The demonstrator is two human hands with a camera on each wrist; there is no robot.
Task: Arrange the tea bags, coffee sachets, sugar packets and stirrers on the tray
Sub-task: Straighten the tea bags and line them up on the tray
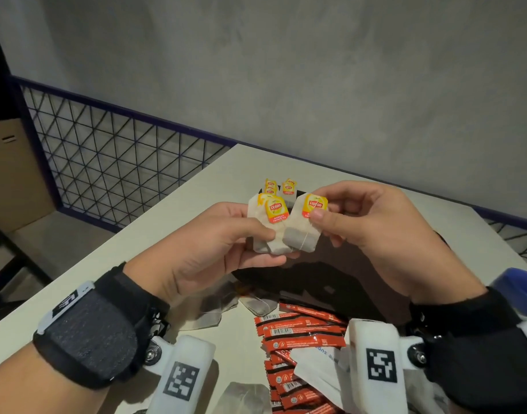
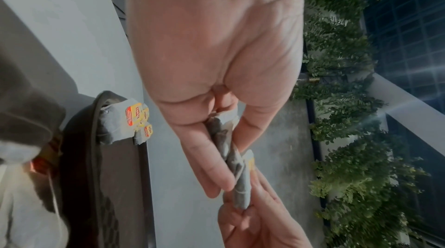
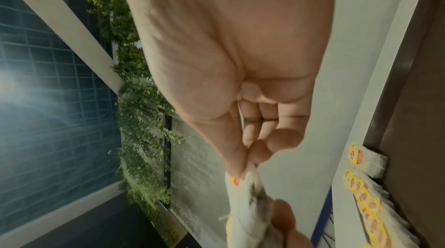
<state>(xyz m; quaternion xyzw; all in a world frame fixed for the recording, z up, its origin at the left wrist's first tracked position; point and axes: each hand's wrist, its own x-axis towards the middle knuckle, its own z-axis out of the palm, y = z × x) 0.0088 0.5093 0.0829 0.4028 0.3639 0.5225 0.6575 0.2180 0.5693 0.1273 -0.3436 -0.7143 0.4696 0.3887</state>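
Between the two raised hands, the left hand [image 1: 226,234] pinches a small stack of Lipton tea bags [image 1: 268,225] while the right hand [image 1: 375,222] nips another tea bag [image 1: 304,228], light, limp paper best held at its top edge.

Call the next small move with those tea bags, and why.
Probably slide the right hand's tea bag onto the left hand's stack: both grips hold bags edge to edge above the tray, where other tea bags already stand.
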